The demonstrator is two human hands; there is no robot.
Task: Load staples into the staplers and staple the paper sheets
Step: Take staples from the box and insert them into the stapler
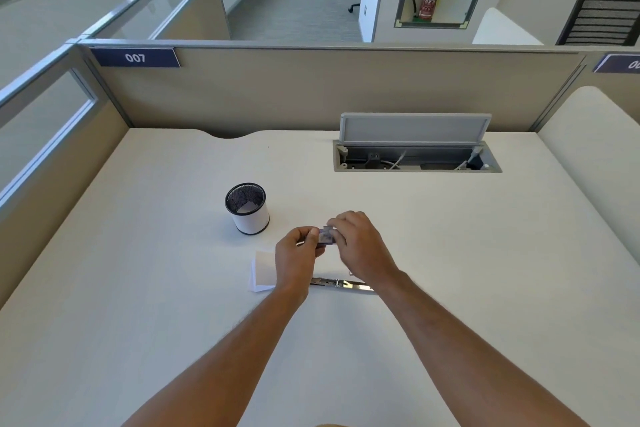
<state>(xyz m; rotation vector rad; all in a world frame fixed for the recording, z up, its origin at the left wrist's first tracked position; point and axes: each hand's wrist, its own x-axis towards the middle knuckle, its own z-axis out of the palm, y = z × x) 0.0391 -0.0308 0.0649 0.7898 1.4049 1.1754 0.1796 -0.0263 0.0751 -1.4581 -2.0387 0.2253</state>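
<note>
Both hands raised over desk, left hand & right hand fingers pinching small staple box, open stapler & paper sheets below, pen cup nearby

The single view comes from a camera worn on the person's head, looking forward and steeply down over both forearms onto the desk. It sits close above the near edge, so the arms enter from the bottom of the frame and the two hands meet near its centre, where the left hand and right hand share a grip on a small box. The lens is wide (straight partition edges bow outward), so beyond the grip the view also reaches the partition and a corridor behind. There is no second view to overlap with.
</note>
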